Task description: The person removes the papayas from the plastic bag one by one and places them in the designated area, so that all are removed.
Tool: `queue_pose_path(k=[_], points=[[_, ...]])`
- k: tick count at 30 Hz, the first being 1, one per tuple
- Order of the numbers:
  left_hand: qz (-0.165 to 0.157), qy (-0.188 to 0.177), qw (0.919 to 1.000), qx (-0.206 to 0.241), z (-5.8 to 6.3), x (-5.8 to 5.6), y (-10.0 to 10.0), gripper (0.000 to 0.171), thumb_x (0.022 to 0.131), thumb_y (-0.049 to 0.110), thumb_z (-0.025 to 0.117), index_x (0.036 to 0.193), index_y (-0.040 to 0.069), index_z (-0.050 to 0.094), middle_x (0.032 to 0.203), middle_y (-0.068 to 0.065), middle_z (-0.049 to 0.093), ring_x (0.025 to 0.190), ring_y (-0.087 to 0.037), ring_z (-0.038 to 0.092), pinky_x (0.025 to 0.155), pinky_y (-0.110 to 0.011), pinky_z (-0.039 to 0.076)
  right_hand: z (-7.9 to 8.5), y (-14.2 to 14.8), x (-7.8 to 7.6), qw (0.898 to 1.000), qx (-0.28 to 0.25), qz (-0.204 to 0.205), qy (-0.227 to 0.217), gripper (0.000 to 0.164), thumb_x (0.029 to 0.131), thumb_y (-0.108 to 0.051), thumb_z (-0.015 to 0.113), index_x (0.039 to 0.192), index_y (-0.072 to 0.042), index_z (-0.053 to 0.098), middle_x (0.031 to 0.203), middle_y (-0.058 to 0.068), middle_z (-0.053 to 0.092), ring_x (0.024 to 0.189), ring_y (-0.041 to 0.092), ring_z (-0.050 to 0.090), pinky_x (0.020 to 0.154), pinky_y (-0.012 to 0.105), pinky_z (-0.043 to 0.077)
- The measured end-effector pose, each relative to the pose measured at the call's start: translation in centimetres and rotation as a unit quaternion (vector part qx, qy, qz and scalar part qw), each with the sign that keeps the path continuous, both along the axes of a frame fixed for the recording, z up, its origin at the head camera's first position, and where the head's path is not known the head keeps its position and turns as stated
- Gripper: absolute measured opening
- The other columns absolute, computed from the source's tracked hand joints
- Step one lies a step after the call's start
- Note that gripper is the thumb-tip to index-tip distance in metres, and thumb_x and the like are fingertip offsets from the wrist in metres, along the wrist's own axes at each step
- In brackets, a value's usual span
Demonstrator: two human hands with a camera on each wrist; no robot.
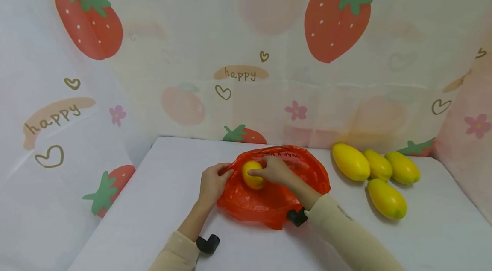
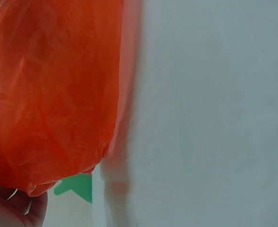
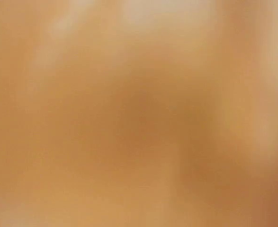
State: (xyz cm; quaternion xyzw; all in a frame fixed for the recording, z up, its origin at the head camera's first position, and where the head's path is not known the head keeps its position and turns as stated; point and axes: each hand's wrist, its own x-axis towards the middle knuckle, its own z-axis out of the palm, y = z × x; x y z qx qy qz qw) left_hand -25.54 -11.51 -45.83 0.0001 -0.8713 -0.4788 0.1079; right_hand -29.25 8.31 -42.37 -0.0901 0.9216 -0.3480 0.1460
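Note:
A red plastic bag (image 1: 269,207) lies spread on the white table with its mouth open upward. My left hand (image 1: 212,182) pinches its left rim between thumb and fingers. Inside the bag's mouth, near that rim, my right hand (image 1: 273,170) grips a yellow mango (image 1: 252,181), the thumb across its front. In the left wrist view the bag (image 2: 58,94) fills the upper left, and part of the left hand (image 2: 18,210) shows at the lower corner. Only an orange-brown blur appears in the right wrist view, so nothing there can be made out.
Several more yellow mangoes (image 1: 386,198) lie close together on the table right of the bag. The white table (image 1: 161,185) ends at the back against a hanging sheet (image 1: 184,49) printed with strawberries. Similar sheets stand on the left and right sides.

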Motion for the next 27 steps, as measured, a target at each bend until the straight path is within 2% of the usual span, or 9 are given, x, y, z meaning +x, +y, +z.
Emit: queue_pose_path(k=[7, 15, 21, 27], points=[[-0.002, -0.018, 0.9998, 0.001, 0.1, 0.1, 0.1, 0.024, 0.092, 0.011, 0.066, 0.115, 0.006, 0.071, 0.108, -0.011, 0.073, 0.101, -0.025, 0.067, 0.092, -0.040, 0.057, -0.5, -0.9, -0.4, 1.000, -0.016, -0.021, -0.010, 0.072, 0.086, -0.050, 0.069, 0.135, -0.001, 0.052, 0.121, 0.014, 0.064, 0.101, 0.025, 0.058, 0.094, 0.041, 0.055], [0.005, -0.003, 1.0000, -0.005, 0.1, 0.0, 0.2, 0.022, 0.092, 0.012, 0.067, 0.112, 0.006, 0.072, 0.105, -0.011, 0.074, 0.098, -0.025, 0.067, 0.091, -0.041, 0.058, -0.7, -1.9, -0.9, 0.999, -0.012, -0.037, -0.008, 0.056, 0.086, -0.047, 0.071, 0.118, -0.001, 0.061, 0.095, 0.008, 0.062, 0.084, 0.022, 0.057, 0.073, 0.028, 0.053], [0.001, -0.009, 0.9999, -0.008, -0.1, 0.1, 0.1, 0.023, 0.092, 0.012, 0.066, 0.114, 0.006, 0.072, 0.107, -0.011, 0.074, 0.100, -0.026, 0.067, 0.092, -0.041, 0.057, -0.8, -1.9, -0.8, 0.999, -0.017, -0.039, -0.025, 0.051, 0.084, -0.040, 0.075, 0.114, 0.000, 0.063, 0.097, 0.009, 0.064, 0.085, 0.022, 0.058, 0.077, 0.030, 0.054], [0.000, -0.007, 1.0000, -0.004, 0.0, -0.1, 0.1, 0.023, 0.092, 0.012, 0.066, 0.114, 0.006, 0.072, 0.107, -0.011, 0.074, 0.100, -0.026, 0.067, 0.092, -0.041, 0.057, -0.7, -1.7, -1.0, 0.999, -0.024, -0.033, -0.032, 0.053, 0.084, -0.039, 0.075, 0.117, 0.000, 0.062, 0.101, 0.009, 0.065, 0.088, 0.022, 0.058, 0.081, 0.031, 0.055]])
